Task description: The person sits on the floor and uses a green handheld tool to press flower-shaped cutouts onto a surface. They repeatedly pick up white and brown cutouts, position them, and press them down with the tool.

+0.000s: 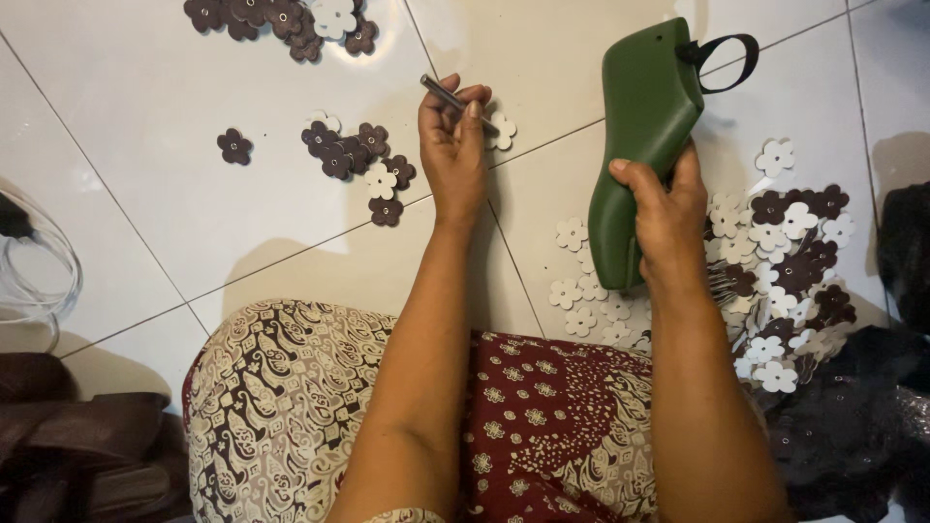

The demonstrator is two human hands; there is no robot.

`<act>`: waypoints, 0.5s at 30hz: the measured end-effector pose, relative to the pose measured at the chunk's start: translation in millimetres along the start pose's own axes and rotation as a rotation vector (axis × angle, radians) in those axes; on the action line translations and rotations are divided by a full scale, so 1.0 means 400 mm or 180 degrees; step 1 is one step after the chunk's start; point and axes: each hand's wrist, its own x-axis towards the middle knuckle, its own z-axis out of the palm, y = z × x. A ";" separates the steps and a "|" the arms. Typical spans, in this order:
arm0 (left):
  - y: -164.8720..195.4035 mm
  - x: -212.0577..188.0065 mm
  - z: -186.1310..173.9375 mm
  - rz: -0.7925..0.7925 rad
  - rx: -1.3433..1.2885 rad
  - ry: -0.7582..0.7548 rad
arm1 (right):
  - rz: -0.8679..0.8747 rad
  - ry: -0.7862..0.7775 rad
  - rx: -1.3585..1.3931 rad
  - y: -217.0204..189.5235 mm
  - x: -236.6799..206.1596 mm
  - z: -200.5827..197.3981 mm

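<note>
My left hand [453, 145] grips a thin metal punch rod [444, 95], held slanted over a white flower cut-out [502, 131] on the white tiled floor. My right hand [668, 218] holds a green shoe-shaped block [644, 136] by its narrow end, raised above the floor, with a black strap loop [728, 60] at its upper end. A small cluster of dark brown and white flower cut-outs [356, 160] lies just left of my left hand.
A big heap of white and brown flower cut-outs [785, 261] lies at the right, another group [281, 19] at the top. One brown flower [234, 146] lies alone. My patterned skirt [291, 407] covers the lower middle. Dark fabric [852, 426] lies at lower right, brown material [77, 436] at lower left.
</note>
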 end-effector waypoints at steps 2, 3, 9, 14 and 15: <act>-0.002 0.002 0.001 -0.0004 -0.0020 0.0016 | 0.0001 -0.0011 0.0019 -0.003 -0.001 0.000; -0.004 0.002 0.002 -0.0006 -0.0029 0.0025 | -0.0022 -0.0034 0.0023 -0.005 -0.002 0.000; -0.011 0.003 0.004 0.0027 0.0015 0.0129 | -0.0004 -0.0047 -0.0049 -0.012 -0.007 0.004; -0.012 -0.008 0.000 -0.0005 0.0150 0.0037 | 0.0017 -0.0062 -0.0038 -0.009 -0.005 0.005; -0.011 -0.011 -0.002 -0.0023 0.0143 0.0027 | 0.0035 -0.0052 -0.0056 -0.009 -0.005 0.006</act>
